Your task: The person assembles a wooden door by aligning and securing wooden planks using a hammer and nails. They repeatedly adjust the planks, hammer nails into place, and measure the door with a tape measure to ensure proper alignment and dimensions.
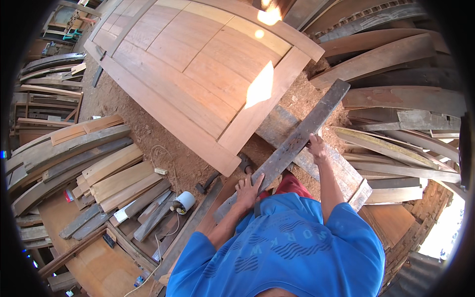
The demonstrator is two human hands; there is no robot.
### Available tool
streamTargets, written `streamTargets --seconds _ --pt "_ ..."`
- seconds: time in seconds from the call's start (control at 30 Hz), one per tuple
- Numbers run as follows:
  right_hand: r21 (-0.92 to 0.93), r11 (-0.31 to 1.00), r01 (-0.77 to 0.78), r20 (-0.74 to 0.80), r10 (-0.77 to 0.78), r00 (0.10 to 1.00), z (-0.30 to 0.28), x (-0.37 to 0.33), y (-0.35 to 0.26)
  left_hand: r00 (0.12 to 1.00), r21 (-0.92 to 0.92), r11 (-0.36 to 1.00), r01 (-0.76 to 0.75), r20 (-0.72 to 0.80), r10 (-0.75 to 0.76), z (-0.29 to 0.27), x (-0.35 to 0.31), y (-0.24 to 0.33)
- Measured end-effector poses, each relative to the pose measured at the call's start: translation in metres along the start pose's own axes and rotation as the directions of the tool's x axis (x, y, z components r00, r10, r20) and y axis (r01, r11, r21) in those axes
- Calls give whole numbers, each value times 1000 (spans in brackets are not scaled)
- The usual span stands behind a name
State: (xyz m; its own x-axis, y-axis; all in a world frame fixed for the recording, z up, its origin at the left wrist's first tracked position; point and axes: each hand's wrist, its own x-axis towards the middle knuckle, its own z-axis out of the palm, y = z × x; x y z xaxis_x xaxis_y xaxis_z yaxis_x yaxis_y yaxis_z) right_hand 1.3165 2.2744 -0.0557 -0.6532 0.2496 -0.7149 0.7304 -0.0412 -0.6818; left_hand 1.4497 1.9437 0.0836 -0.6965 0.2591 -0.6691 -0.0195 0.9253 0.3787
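A long dark weathered plank (293,142) lies slantwise in front of me, from beside my body up to the far right. My left hand (247,192) grips its nearer part, with fingers over the top face. Farther along, my right hand (316,149) is closed on the plank's right edge, its fingers partly curled out of sight. Beneath the plank, a wide worn board (330,171) runs crosswise. Just beyond stands a large panelled wooden door (198,64), lying flat with its near corner close to my left hand.
Stacked timber (396,101) lines the right side, and more cut boards (121,178) lie at the left. A hammer-like tool (207,182), a white container (184,202) and a corded white socket block (161,171) sit left of me. Sawdust covers the ground (141,121).
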Motion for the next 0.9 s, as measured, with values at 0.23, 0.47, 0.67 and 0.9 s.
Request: streamTargets --seconds 0.23,0.47,0.67,0.9 --pt "376 924 -70 -78 107 991 15 32 11 977 106 994 8 -212 15 33 15 -2" --pt "296 948 -118 -19 130 991 14 48 -23 936 87 995 -38 -345 66 42 43 0" --pt "-449 890 -80 -170 2 985 26 68 -65 937 127 992 4 -347 41 42 70 -1" --pt "-633 774 35 -164 -178 970 14 80 -37 964 90 996 -12 -264 35 36 73 2"
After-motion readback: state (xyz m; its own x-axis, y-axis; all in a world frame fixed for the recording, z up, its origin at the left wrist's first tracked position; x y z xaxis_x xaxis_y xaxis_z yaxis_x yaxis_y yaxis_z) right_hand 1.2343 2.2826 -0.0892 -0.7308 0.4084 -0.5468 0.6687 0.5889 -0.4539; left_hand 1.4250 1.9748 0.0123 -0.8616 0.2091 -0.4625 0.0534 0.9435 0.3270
